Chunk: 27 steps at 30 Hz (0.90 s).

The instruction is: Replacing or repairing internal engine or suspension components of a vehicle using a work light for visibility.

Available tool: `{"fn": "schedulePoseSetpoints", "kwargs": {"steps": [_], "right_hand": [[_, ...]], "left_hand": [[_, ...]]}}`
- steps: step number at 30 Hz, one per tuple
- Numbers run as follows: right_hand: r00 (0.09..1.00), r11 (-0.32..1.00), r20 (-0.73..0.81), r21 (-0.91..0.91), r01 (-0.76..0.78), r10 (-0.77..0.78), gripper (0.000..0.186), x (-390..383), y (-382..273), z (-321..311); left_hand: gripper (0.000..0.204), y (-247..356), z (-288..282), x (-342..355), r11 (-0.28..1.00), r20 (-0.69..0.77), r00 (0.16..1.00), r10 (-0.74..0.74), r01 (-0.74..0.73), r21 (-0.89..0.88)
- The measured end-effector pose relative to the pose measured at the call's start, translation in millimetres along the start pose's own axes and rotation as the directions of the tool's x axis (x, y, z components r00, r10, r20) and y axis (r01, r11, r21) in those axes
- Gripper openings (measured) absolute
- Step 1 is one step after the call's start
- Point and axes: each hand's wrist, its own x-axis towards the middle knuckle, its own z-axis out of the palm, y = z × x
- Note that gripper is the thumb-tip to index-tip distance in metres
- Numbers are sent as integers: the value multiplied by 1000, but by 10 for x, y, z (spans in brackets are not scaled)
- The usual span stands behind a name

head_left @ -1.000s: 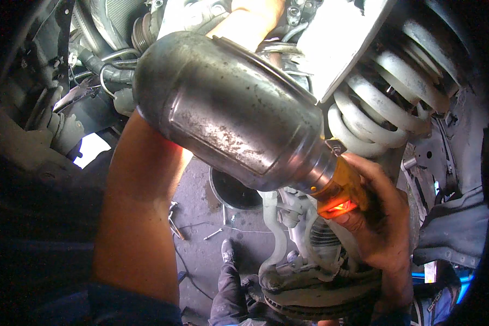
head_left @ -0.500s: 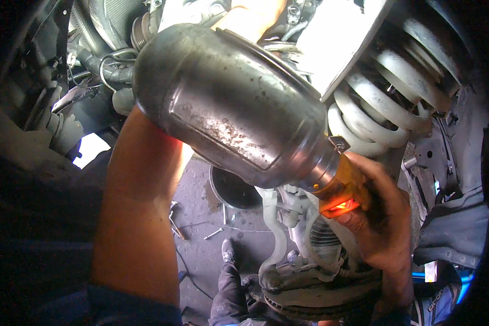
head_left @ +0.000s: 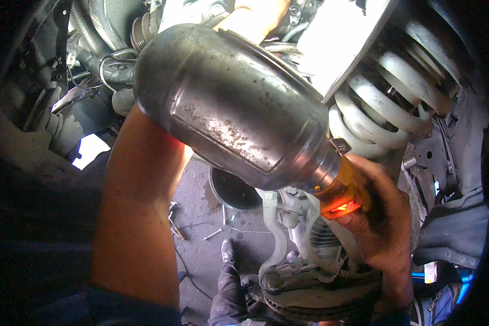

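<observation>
A large, stained steel canister (head_left: pixel 228 103) slants across the middle of the view, with a narrower neck at its lower right. My right hand (head_left: pixel 381 217) is wrapped round an orange piece (head_left: pixel 337 190) on that neck, which has a glowing red patch near my fingertips. My left arm (head_left: pixel 138 217) reaches up from the lower left behind the canister, and skin shows again above it at the top; the fingers of my left hand cannot be made out.
A pale coil spring (head_left: pixel 380 108) is at the right, above a brake disc (head_left: pixel 320 304) and suspension arms. Hoses (head_left: pixel 98 62) crowd the upper left. Below, a dark round container (head_left: pixel 231 193), scattered tools (head_left: pixel 212 234) and a trousered leg with shoe (head_left: pixel 228 282) are on the floor.
The canister and my right hand have shifted very slightly, the canister's neck a little to the right. My right hand keeps the same grip.
</observation>
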Motion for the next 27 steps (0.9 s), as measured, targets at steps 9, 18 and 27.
{"fn": "schedulePoseSetpoints", "kwargs": {"steps": [9,18,27], "right_hand": [[1000,1000,-13,-25,6,-6,80,-15,-15,-5],[999,1000,-29,19,14,-14,77,-21,-4,2],[999,999,-38,51,5,-3,81,-13,2,9]], "left_hand": [[32,-17,-19,19,999,25,999,26,-27,34],[31,-21,-63,48,999,70,997,13,-17,47],[31,-34,-96,-10,999,69,997,21,-23,31]]}}
